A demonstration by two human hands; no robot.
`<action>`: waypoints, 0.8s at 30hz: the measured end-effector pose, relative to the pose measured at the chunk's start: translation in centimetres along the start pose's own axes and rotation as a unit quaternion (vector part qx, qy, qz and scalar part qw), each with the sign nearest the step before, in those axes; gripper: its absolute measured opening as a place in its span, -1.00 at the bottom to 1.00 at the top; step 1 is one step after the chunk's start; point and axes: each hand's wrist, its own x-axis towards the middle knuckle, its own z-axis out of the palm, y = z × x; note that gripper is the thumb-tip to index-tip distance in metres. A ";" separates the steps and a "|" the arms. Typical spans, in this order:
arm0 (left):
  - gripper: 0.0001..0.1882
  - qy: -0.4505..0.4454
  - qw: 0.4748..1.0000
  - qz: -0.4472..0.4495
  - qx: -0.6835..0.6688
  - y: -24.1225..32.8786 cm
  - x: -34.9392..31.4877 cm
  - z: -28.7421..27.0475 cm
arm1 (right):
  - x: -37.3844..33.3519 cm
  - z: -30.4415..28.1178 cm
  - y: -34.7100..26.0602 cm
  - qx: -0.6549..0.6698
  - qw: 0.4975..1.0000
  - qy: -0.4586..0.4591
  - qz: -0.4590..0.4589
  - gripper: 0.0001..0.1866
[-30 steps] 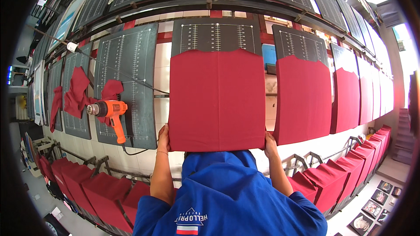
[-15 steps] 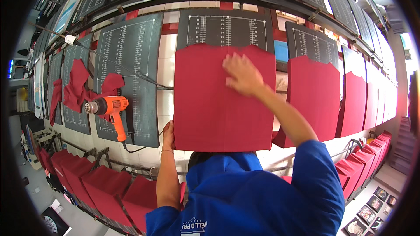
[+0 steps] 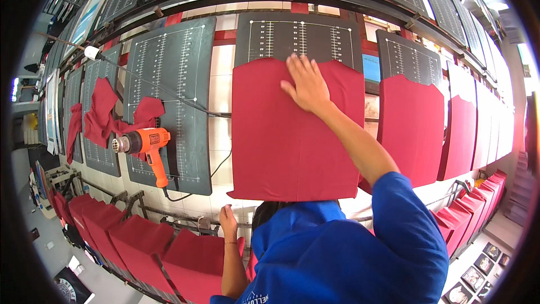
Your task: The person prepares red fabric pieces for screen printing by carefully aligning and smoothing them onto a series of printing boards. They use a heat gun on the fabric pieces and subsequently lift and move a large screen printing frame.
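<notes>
Right hand (image 3: 306, 84) has slid further up and left across the red fabric panel (image 3: 295, 135) since the earlier frame, now flat at its top edge, fingers spread, palm pressed on cloth; left hand (image 3: 228, 222) has dropped off the panel's lower left corner and hangs just below it, fingers loosely curled, gripping nothing.

Largest down: row of dark gridded printing boards (image 3: 171, 95) spans the frame's upper half, bending with the lens. Red fabric panel sits on the centre board (image 3: 298, 36), covering it from mid-height to its bottom edge. More red panels (image 3: 413, 126) cover boards to the right, shrinking toward the right rim. Red pieces (image 3: 135, 239) line a lower rack at lower left. Loose red rags (image 3: 104, 112) hang at left. Orange heat gun (image 3: 143, 143) rests on the left-centre board, cord trailing down.
</notes>
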 end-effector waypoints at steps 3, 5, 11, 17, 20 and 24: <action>-0.45 -0.039 0.994 -0.092 -0.052 -1.6 -3.5 -0.6 | -1.2 -0.3 -8.9 0.034 0.998 -0.042 0.028 -0.26; -0.44 -0.077 0.981 -0.147 -0.101 -2.3 -4.5 -0.2 | -10.6 -0.6 -16.1 0.070 0.964 -0.195 -0.165 -0.24; -0.45 -0.059 0.962 -0.217 -0.155 -5.6 -10.9 -0.4 | -7.8 -2.1 -13.2 0.089 0.936 -0.277 -0.196 -0.22; -0.66 0.025 0.997 -0.069 0.001 2.7 -10.9 0.4 | 7.4 5.9 -10.7 0.006 0.999 -0.030 0.024 -0.14; -0.64 0.136 0.978 0.126 0.092 9.4 -8.7 0.9 | -2.0 5.5 -19.2 -0.044 0.964 -0.187 -0.182 -0.04; -0.45 0.048 0.946 0.282 0.153 14.1 -6.2 3.0 | -10.5 4.0 -19.8 0.141 0.931 -0.197 -0.273 -0.08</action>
